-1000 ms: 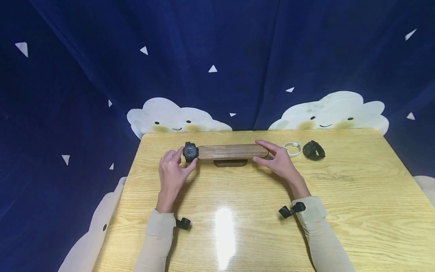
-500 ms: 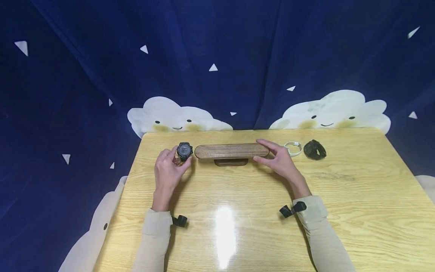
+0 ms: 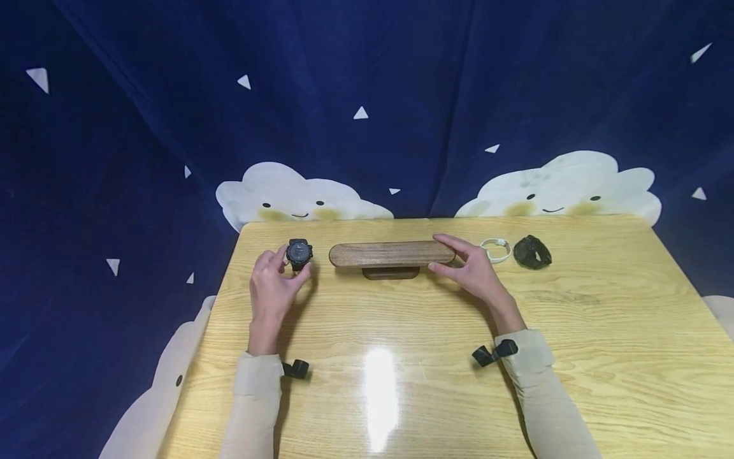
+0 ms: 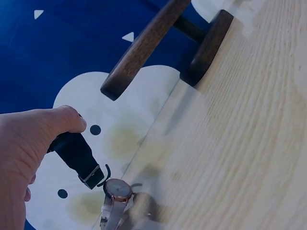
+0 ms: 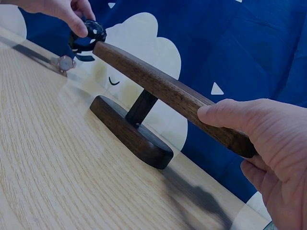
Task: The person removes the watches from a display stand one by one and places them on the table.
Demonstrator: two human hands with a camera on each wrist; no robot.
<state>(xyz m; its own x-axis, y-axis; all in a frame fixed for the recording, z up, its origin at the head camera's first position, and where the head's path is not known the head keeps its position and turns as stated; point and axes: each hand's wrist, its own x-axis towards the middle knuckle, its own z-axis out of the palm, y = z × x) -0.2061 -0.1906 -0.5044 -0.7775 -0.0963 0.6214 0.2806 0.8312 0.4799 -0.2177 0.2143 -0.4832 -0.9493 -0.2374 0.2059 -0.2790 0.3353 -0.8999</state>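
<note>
Thumb and fingers of my left hand [image 3: 269,290] hold a chunky black wristwatch [image 3: 299,253] above the table, dial up. The watch is apart from the left end of a dark wooden T-bar watch stand [image 3: 384,254]. In the left wrist view, the black watch strap [image 4: 79,155] hangs below my thumb. My right hand [image 3: 474,273] grips the right end of the stand's bar, thumb on the near side. The right wrist view shows the bar [image 5: 163,91] raised on a post over its base [image 5: 129,136].
A small watch with a rose-gold case [image 4: 118,189] lies on the table [image 3: 430,395] below my left hand. Right of the stand are a white band [image 3: 496,250] and another black watch [image 3: 532,252]. A blue curtain [image 3: 367,76] hangs behind the table's back edge.
My left hand has moved left with the black wristwatch, from against the left end of the bar to a gap away from it. My right hand stays on the bar.
</note>
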